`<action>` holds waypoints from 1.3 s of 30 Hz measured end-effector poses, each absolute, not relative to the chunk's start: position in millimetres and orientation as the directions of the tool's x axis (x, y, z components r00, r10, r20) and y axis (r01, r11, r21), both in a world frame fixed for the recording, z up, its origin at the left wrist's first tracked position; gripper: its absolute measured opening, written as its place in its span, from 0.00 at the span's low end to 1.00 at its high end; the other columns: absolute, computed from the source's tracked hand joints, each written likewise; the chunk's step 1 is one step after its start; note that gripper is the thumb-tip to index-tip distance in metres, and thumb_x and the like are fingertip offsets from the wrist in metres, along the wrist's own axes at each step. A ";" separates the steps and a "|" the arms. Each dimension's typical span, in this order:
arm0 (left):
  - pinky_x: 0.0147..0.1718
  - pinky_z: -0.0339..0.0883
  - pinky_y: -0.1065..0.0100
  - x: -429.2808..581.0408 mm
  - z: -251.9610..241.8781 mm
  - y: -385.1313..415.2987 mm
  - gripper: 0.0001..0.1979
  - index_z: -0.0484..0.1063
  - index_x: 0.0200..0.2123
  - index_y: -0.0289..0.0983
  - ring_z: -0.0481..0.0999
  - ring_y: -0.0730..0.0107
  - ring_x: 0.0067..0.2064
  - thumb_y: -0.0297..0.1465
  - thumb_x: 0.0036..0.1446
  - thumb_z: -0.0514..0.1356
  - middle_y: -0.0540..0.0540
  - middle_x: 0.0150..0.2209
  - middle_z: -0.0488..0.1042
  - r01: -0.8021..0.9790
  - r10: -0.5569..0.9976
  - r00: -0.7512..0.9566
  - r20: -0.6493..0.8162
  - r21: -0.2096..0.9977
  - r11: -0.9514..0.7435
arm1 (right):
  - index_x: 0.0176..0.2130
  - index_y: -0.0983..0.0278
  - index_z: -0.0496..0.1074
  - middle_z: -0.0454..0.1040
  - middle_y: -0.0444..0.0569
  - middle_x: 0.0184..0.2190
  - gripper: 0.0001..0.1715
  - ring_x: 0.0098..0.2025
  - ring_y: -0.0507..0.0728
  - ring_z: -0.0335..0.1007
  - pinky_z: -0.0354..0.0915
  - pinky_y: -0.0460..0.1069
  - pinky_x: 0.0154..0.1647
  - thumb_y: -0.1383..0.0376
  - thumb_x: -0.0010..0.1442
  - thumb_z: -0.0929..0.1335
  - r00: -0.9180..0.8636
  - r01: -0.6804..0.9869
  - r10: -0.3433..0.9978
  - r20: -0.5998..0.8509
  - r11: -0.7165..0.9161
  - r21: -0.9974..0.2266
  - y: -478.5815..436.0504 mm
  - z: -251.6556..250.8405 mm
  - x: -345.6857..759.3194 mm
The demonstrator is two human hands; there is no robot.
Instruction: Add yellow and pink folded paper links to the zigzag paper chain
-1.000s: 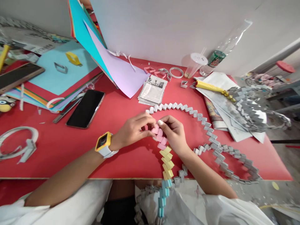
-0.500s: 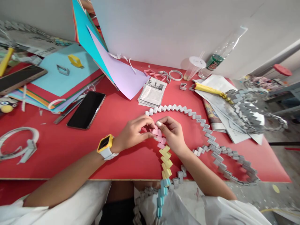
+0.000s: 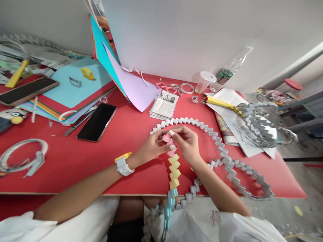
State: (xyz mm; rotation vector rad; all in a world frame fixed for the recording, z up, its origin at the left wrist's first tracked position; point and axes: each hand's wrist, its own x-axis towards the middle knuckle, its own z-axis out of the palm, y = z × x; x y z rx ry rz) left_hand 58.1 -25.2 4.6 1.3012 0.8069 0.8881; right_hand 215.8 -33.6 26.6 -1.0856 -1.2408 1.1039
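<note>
At desk (image 3: 75, 161) front edge, left hand (image 3: 151, 148) and right hand (image 3: 188, 144) are pinching pink end of paper chain (image 3: 174, 166). Zigzag folded links are running lengthwise over that edge.

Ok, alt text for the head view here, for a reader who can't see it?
The left hand and right hand pinch the pink end of a coloured paper chain over a red table. A grey newspaper chain loops to the right; a black phone lies to the left.

A craft workspace: red table (image 3: 75, 158) w/ coloured paper sheets (image 3: 75, 90), folded paper chains (image 3: 227, 158), newspaper bits (image 3: 164, 105), phones, plain wall behind.
</note>
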 end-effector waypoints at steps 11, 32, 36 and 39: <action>0.25 0.62 0.73 38.9 27.3 -13.2 0.17 0.70 0.26 0.34 0.70 0.75 0.24 0.42 0.56 0.64 0.51 0.21 0.69 0.011 0.935 0.345 0.080 0.996 -0.090 | 0.28 0.62 0.73 0.76 0.45 0.25 0.09 0.28 0.52 0.68 0.65 0.49 0.32 0.59 0.55 0.71 0.055 0.261 0.963 0.265 0.242 -0.934 -0.7 47.3 194.2; 0.27 0.65 0.71 21.6 -12.8 38.8 0.21 0.72 0.29 0.34 0.72 0.70 0.27 0.49 0.54 0.61 0.48 0.24 0.70 -0.097 1.000 0.004 -0.017 0.995 0.017 | 0.42 0.68 0.72 0.75 0.53 0.43 0.11 0.44 0.58 0.71 0.67 0.54 0.47 0.62 0.62 0.69 0.091 0.878 0.994 0.052 -0.056 -0.475 235.5 21.8 232.5; 0.26 0.65 0.71 20.1 -17.4 40.4 0.22 0.72 0.29 0.33 0.72 0.70 0.27 0.49 0.55 0.61 0.48 0.23 0.70 -0.088 1.000 0.015 -0.004 0.996 0.005 | 0.38 0.69 0.71 0.76 0.57 0.36 0.07 0.41 0.59 0.70 0.63 0.51 0.41 0.72 0.55 0.67 0.141 0.807 0.980 0.138 -0.033 -0.590 226.4 33.2 245.7; 0.27 0.67 0.72 20.2 -18.1 38.8 0.21 0.73 0.36 0.33 0.74 0.71 0.28 0.47 0.55 0.61 0.48 0.26 0.72 -0.098 1.000 0.015 0.028 0.995 -0.026 | 0.42 0.68 0.69 0.75 0.50 0.30 0.12 0.32 0.55 0.71 0.65 0.49 0.34 0.70 0.56 0.64 0.169 0.717 0.971 0.171 -0.002 -0.697 195.8 41.4 250.4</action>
